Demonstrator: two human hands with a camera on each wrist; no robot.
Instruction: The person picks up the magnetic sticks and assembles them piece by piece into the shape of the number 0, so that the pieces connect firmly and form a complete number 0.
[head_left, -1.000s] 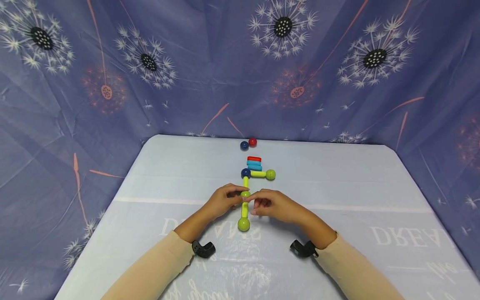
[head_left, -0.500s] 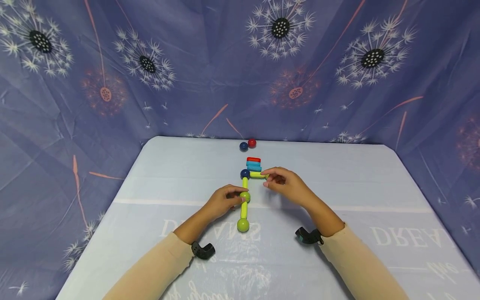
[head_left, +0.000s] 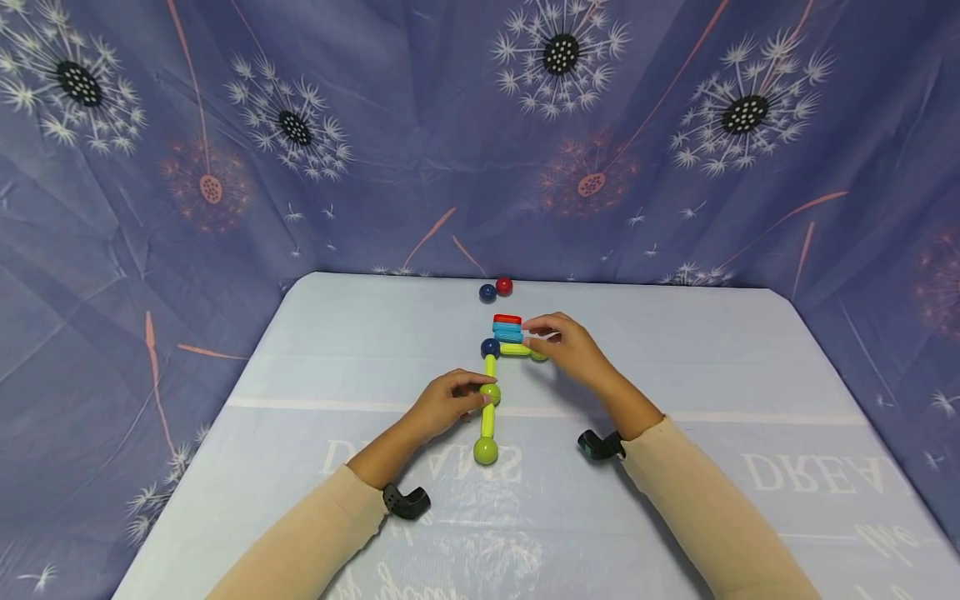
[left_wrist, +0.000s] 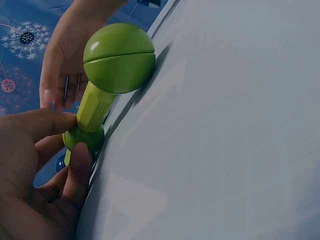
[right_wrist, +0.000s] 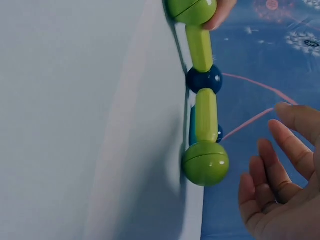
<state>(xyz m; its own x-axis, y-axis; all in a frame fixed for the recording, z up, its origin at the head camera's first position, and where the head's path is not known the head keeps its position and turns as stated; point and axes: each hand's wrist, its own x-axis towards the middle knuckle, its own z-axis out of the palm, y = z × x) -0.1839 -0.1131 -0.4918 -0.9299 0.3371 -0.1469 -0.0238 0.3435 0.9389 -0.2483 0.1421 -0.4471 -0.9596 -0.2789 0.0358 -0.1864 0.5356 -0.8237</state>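
On the table lies an L-shaped chain of magnetic balls and rods: a near green ball [head_left: 486, 451], a yellow-green rod [head_left: 487, 422], a middle green ball [head_left: 491, 394], another rod, a dark blue corner ball [head_left: 491, 348], then a rod [head_left: 515, 350] running right to a green end ball [right_wrist: 205, 163]. My left hand [head_left: 444, 404] pinches the middle green ball between thumb and fingers. Over the end ball, partly covering it in the head view, my right hand [head_left: 572, 348] has loosely bent fingers with nothing between them. Its fingertips are beside the light blue rods [head_left: 508, 337].
A red rod [head_left: 507, 319] lies behind the light blue rods. Further back sit a loose dark blue ball [head_left: 487, 292] and a red ball [head_left: 504, 287]. The white tabletop [head_left: 375, 333] ends at a patterned purple cloth [head_left: 450, 167].
My right hand has left the middle green ball, moving away from me and rightward, then further back beside the light blue rods. My left hand and the chain stay put.
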